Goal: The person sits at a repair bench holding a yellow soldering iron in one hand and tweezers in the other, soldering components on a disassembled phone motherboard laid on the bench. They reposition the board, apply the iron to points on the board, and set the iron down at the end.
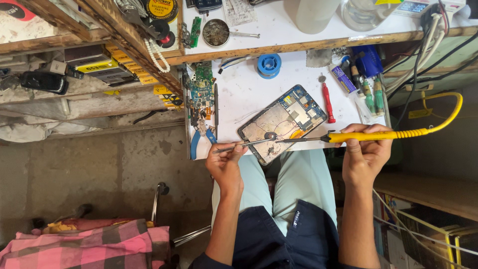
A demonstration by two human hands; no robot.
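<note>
Your right hand (365, 152) is wrapped firmly around the yellow handle of the soldering iron (371, 135), fingers curled over the top, and the thin metal tip runs leftward to a spot over the lower middle of the opened tablet (284, 122). Your left hand (225, 160) pinches a pair of tweezers (246, 144) between thumb and fingers, a tight narrow grip, and their points reach in from the left to meet the iron's tip at almost the same spot on the tablet's exposed back. The tablet lies tilted on the white worktop (244, 94), back cover off, its blue circuit board at the upper end and the bare metal shield toward you, the near corner hanging just over the table edge above your knees. The iron's yellow cord loops up and away to the right. Just beside the tablet on the right lies a red-handled screwdriver (327, 103), upright on the surface and apart from both hands. Above it, a blue spool of solder wire (269, 65) sits near the shelf edge. To the left, a green circuit board (201, 89) rests at the worktop's edge, with blue-handled pliers (203, 139) just below it, close to your left hand but not touching.
</note>
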